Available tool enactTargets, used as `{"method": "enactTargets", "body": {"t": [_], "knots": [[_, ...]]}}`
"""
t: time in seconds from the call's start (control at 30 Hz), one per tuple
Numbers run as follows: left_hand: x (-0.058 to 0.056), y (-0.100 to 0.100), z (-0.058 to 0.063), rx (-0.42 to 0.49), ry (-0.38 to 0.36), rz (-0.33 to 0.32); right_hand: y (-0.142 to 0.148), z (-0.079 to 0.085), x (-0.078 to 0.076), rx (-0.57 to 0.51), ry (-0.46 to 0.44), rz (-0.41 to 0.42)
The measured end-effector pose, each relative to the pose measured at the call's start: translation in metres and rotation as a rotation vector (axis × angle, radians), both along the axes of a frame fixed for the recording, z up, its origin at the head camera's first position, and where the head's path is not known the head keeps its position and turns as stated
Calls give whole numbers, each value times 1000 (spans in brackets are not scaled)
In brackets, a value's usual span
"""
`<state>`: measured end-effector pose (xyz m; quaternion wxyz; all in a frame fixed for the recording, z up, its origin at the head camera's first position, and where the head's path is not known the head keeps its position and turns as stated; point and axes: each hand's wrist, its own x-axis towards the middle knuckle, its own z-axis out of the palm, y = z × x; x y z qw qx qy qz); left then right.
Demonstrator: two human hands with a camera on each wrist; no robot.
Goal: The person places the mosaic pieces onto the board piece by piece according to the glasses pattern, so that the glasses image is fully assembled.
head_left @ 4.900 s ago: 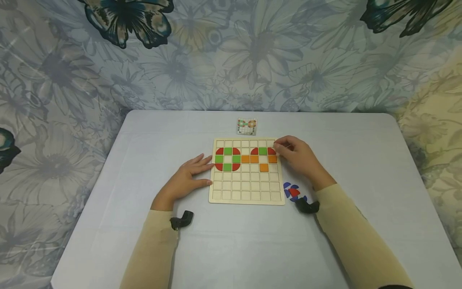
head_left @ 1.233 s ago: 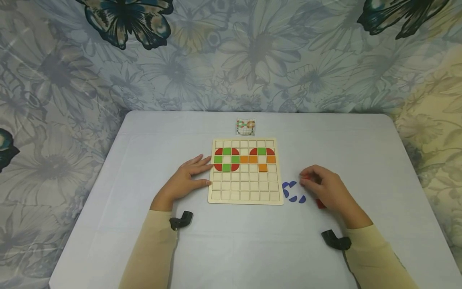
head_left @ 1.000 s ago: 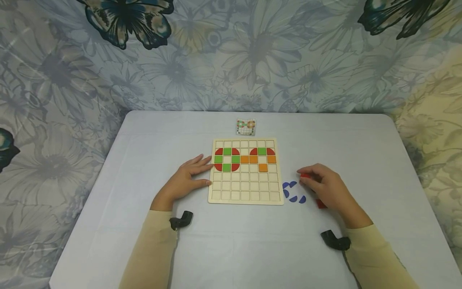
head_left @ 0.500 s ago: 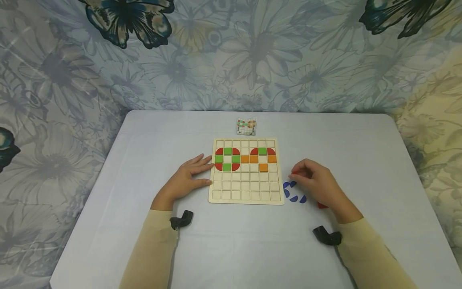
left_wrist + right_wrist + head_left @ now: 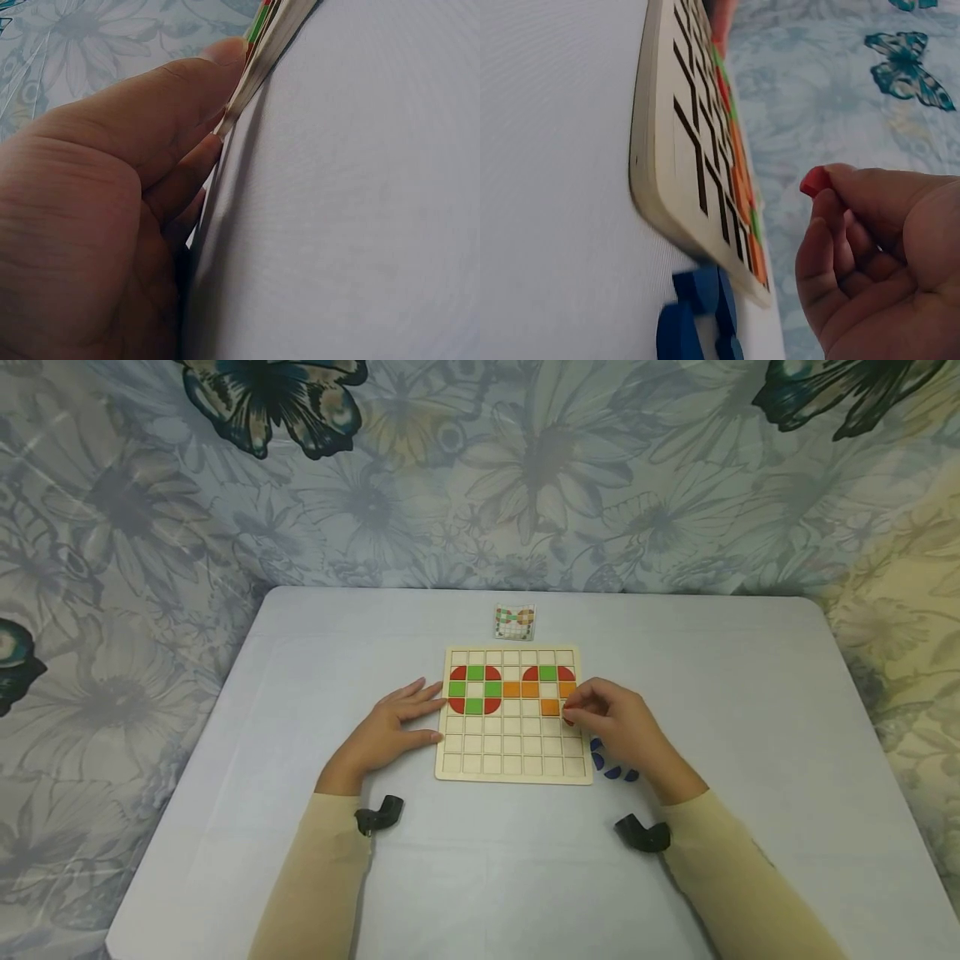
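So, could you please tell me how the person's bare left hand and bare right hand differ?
The left hand spreads its fingers; the right hand curls its fingers into a pinch. The left hand touches the left edge of the square wooden grid board; the right hand holds a small red piece near the right edge. Both emerge from beige sleeves.

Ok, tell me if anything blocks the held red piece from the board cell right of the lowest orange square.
Nothing visible does. The right hand pinches the red piece at the board's right side, near the lowest orange square; the blue pieces lie off the board. Its fingers hide much of that spot, though.
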<state>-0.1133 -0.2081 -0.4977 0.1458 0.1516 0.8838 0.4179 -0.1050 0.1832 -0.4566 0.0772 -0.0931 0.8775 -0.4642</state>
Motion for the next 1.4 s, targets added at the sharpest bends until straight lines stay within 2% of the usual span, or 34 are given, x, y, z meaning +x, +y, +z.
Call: {"method": "enactTargets", "body": {"t": [0.2,0.63,0.97,1.4], "knots": [[1,1,2,6,-7,1,-14,-1,-8,-47,-18,40],[-1,0,-1,-9,1,-5,-37,-5,-25,26,-66,57],[-1,0,0,-12,8,-17,-44,-12,-33,162,-28,100],[-2,-1,-1,-12,1,-16,-44,-12,-32,134,21,118]]}}
